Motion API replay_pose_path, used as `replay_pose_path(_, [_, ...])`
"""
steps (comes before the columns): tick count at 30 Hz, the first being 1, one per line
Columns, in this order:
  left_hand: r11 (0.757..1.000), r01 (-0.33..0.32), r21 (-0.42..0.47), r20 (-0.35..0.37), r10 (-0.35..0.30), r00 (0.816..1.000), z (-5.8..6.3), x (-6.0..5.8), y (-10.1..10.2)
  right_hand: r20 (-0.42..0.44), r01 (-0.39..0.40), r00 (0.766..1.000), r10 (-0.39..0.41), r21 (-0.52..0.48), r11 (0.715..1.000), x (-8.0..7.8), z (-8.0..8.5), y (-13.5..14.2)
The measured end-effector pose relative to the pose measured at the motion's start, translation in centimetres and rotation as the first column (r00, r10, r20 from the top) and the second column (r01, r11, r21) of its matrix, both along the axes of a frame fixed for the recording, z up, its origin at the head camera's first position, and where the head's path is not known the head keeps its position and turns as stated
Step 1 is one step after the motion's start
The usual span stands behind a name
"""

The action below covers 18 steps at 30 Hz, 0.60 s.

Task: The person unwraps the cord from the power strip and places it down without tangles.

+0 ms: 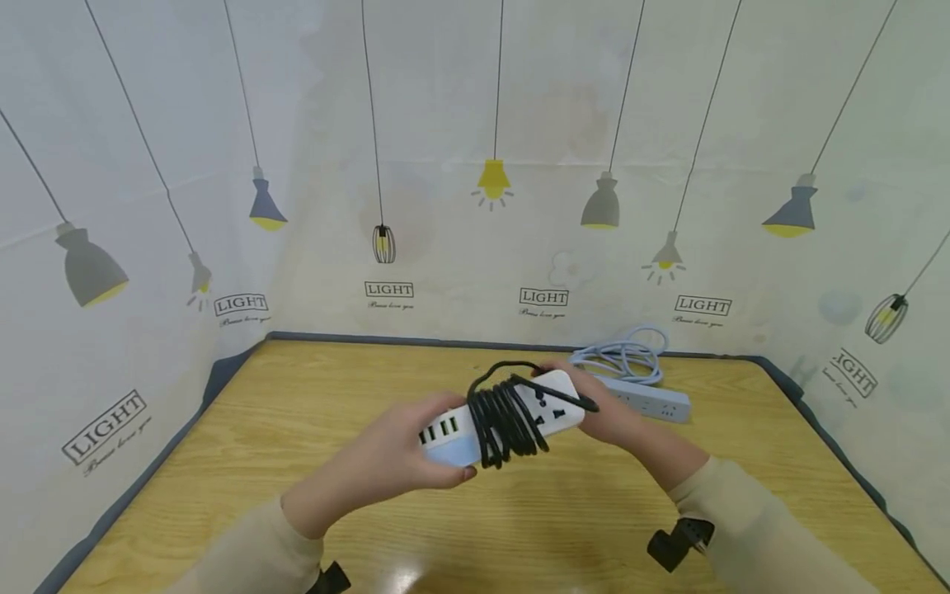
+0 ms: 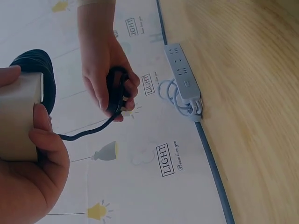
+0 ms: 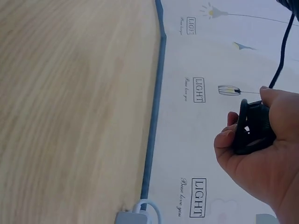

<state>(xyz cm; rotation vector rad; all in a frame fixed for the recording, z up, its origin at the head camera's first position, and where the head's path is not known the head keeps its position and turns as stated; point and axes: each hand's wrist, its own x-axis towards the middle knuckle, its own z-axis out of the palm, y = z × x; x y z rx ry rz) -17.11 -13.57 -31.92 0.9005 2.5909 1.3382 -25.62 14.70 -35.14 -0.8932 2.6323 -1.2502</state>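
Left hand: thumb and fingers closed round the white strip's USB end, lower centre.
White power strip: tilted above the wooden table, black cord wound round its middle.
Right hand: curled round a dark piece on the cord, right of centre.
Pale-blue strip: on the table, centre right.
Lamp-print backdrop: upper frame.

right hand partly hidden behind white power strip in head view, gripped black item half-covered, perhaps a plug
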Motion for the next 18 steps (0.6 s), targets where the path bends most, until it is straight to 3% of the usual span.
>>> replay_pose_path(2, [0.999,0.034,-0.014,-0.002,-0.034,0.999,-0.3,0.2,0.2,0.019,0.011,1.000,-0.010,-0.025,1.000,-0.4,0.4,0.1])
replay_pose_path(7, [0.993,0.083,-0.082,-0.015,-0.084,0.996,-0.9,0.8,0.5,0.176,0.099,0.980,-0.095,-0.018,0.995,-0.8,1.5,0.5])
replay_pose_path(13, [0.981,0.133,-0.140,0.015,-0.132,0.991,-1.9,0.8,0.4,0.156,0.154,0.977,-0.148,-0.030,0.988,-0.7,2.5,1.1])
replay_pose_path(18, [0.969,0.160,-0.188,-0.011,-0.165,0.986,-2.9,0.4,1.0,0.129,0.189,0.975,-0.179,-0.071,0.979,-0.7,3.2,0.9])
